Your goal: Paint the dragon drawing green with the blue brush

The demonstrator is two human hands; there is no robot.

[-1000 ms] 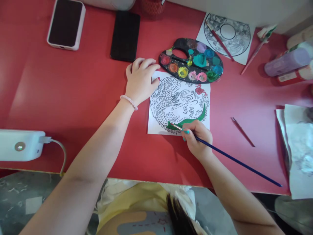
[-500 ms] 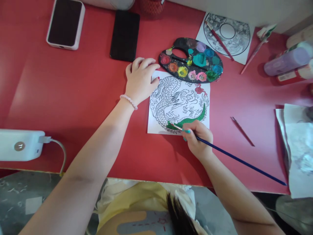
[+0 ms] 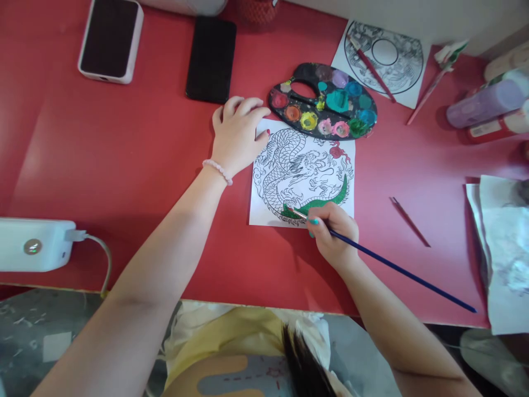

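Observation:
A white sheet with a printed dragon (image 3: pixel 285 160) lies on the red table. Part of the dragon's body is painted green along the lower right, and a small red patch shows at the upper right. My right hand (image 3: pixel 335 234) is closed around a long blue paintbrush (image 3: pixel 397 269), whose tip touches the green area near the sheet's bottom. My left hand (image 3: pixel 239 132) lies with fingers spread at the sheet's upper left corner, the thumb at its edge. Just above the sheet, a black palette (image 3: pixel 303 100) holds blobs of many colours.
A black phone (image 3: pixel 211 59) and a white-framed device (image 3: pixel 111 39) lie at the upper left. A white power bank (image 3: pixel 35 245) with a cable is at the left edge. To the right are a thin red brush (image 3: pixel 410 221), a second printed sheet (image 3: pixel 407 74), paint bottles (image 3: pixel 485 105) and stacked papers (image 3: pixel 506 242).
The blue paintbrush's back end has shifted slightly left and up as my right hand moves a little. My left hand stays in place.

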